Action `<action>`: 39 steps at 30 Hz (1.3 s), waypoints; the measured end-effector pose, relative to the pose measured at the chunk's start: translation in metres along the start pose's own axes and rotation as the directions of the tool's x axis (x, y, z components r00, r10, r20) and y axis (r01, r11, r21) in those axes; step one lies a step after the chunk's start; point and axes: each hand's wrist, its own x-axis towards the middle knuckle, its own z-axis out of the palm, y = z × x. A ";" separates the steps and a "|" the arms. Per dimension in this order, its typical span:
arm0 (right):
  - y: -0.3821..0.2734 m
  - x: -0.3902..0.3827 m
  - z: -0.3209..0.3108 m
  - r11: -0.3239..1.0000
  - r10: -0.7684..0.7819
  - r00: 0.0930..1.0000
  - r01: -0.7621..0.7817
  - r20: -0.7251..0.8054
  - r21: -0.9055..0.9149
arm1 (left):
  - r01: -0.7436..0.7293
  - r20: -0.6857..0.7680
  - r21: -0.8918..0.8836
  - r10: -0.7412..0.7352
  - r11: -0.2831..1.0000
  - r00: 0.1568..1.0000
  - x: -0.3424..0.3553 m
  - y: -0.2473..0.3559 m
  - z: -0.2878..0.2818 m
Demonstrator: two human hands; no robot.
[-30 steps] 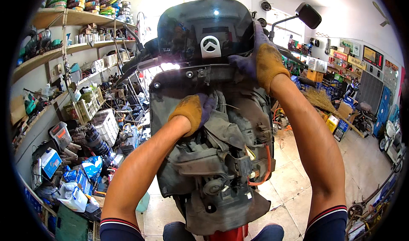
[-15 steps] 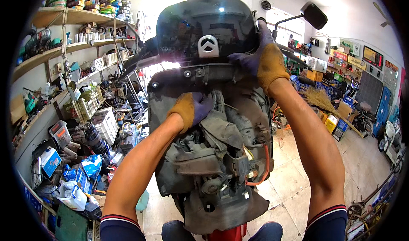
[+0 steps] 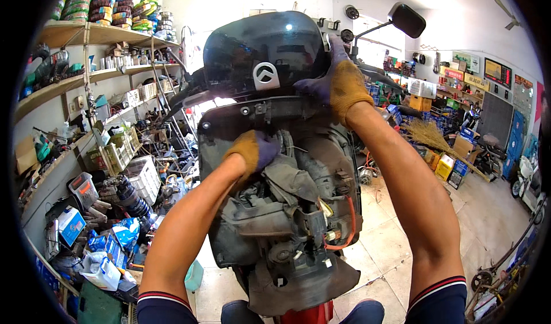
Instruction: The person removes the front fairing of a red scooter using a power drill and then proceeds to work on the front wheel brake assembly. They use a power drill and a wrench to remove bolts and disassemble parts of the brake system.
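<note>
A glossy black upper panel (image 3: 261, 49) with a silver emblem tops the scooter front, whose dusty inner housing (image 3: 264, 215) is exposed, with cables, an orange wire and connectors. My gloved right hand (image 3: 341, 80) grips the panel's right edge, fingers up along the side and thumb across its lower part. My gloved left hand (image 3: 255, 152) is lower, in the housing beside the cable bundle, its fingers curled; their tips and whatever they hold are hidden.
Shelves (image 3: 103, 28) with stacked tire rolls line the left, above crates (image 3: 140, 180) and parts. A mirror (image 3: 406, 20) sticks out top right. At right are a straw broom (image 3: 430, 135), boxes (image 3: 445, 166) and parked scooters (image 3: 525, 180) on the tiled floor (image 3: 379, 244).
The black upper panel and mirror have shifted left and down in view, with my right hand moving along on the edge. My left hand sits slightly lower, still inside the housing.
</note>
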 end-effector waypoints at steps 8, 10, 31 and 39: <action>0.079 0.020 0.030 0.967 -0.112 0.983 0.142 -0.147 0.213 | 0.011 0.011 -0.408 -0.008 0.913 1.000 0.005 -0.030 -0.007; 0.054 0.011 0.027 0.970 -0.064 0.994 0.084 -0.092 0.227 | 0.047 0.033 -0.678 -0.034 0.734 0.999 -0.008 -0.048 -0.013; -0.002 -0.216 -0.143 0.863 -0.461 0.876 0.405 0.143 0.302 | -0.183 0.069 -0.839 0.433 0.513 0.899 -0.189 0.109 0.000; 0.072 -0.482 -0.222 0.819 0.448 0.862 -0.502 0.236 0.280 | -0.075 0.453 -0.691 0.511 0.719 0.730 -0.292 0.178 0.153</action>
